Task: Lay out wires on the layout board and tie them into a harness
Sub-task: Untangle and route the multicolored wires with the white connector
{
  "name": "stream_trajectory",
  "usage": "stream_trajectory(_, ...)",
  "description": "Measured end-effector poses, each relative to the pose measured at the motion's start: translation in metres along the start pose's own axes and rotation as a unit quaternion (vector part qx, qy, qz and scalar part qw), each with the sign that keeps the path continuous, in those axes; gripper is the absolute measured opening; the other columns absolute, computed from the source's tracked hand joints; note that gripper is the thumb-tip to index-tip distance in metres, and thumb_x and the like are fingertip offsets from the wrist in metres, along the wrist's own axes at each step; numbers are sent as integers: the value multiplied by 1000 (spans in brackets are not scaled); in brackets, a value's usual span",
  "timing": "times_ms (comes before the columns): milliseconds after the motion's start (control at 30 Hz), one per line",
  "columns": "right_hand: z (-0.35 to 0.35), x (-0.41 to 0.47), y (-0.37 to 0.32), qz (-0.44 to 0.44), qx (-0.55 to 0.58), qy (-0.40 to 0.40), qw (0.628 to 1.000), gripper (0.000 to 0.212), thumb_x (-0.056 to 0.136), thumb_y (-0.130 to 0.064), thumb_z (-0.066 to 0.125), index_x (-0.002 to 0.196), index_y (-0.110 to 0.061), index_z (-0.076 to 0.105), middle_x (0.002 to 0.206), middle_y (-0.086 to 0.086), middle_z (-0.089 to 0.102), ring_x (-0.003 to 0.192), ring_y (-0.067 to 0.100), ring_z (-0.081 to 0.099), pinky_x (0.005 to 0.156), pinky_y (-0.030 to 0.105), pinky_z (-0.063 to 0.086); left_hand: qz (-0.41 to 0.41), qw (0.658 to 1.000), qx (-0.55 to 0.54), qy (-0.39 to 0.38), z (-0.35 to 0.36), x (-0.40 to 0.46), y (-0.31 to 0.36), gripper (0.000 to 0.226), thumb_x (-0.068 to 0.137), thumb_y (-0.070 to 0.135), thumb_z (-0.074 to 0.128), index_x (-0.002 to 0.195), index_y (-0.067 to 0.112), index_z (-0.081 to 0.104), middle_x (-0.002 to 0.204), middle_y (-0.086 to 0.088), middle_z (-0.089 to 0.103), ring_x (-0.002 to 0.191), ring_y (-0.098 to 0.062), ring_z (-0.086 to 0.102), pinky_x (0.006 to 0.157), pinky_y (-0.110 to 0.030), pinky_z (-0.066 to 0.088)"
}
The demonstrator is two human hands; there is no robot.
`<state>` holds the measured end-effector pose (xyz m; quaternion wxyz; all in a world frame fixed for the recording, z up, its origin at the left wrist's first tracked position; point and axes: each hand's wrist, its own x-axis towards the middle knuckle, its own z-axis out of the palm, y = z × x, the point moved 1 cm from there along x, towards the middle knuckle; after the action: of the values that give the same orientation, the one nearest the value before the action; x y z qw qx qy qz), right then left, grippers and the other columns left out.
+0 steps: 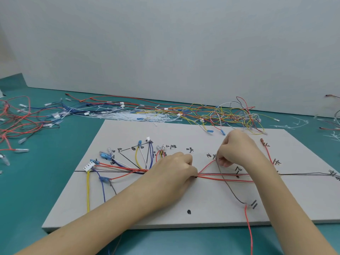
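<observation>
Left hand [176, 168] curling over wire bundle [226, 176], pinning it along board [202, 199] trunk line; right hand [237, 150] pinching grey wire [228, 186], routing it to branch mark.

I count: layout board [184, 133] 1 | hands 2, left hand [173, 168], right hand [237, 146] | white multi-pin connector [89, 166] 1 | loose wires at far edge: too tangled to count

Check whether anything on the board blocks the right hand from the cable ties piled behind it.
Nothing solid does. Only loose yellow wires trail over the layout board's far edge, between the right hand and the cable ties.
</observation>
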<state>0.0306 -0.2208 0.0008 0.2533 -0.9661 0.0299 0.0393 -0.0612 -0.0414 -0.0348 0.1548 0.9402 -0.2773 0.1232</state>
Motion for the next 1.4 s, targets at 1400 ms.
stream_trajectory(1400,41,-23,-42,-177,-61,42,981,6,68,-13,66,67,-17,70,59,-3,54,72,23,56,49,19,33,-9,979,-156,132,-8,3,-8,6,82,12,74,86,17,74,88,-1,64,86,-21,58,78,-40,48)
